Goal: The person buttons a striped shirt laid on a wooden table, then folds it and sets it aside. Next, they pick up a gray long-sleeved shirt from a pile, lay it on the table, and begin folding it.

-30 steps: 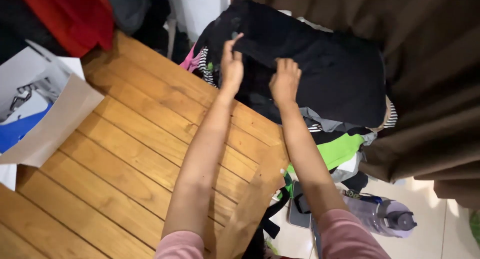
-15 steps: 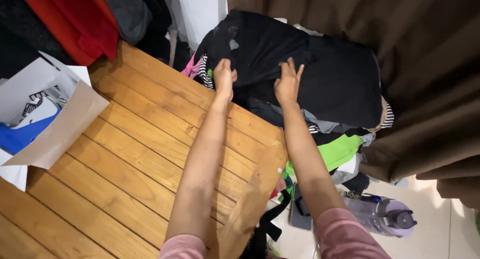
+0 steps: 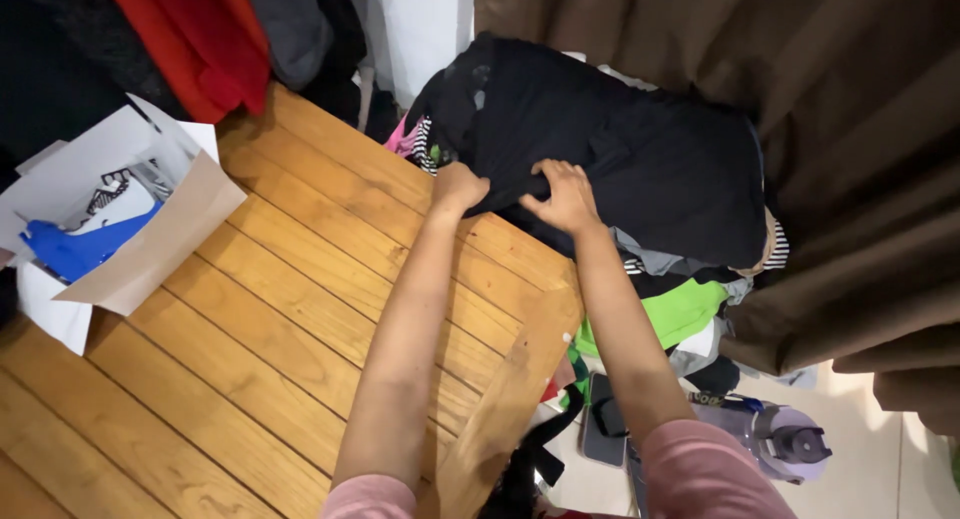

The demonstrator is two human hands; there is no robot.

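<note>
fingertips (image 3: 532,182) buried in black garment (image 3: 620,149)

Place: a home, likely a bedroom or dressing corner.
Furniture: a wooden plank table (image 3: 300,309).
Clothing: a heap of folded clothes (image 3: 640,179); a red garment (image 3: 190,29) hangs nearby.
Window side: a brown curtain (image 3: 860,129).
Clutter: an open cardboard box (image 3: 120,219), a purple bottle (image 3: 780,444) on the floor.
</note>
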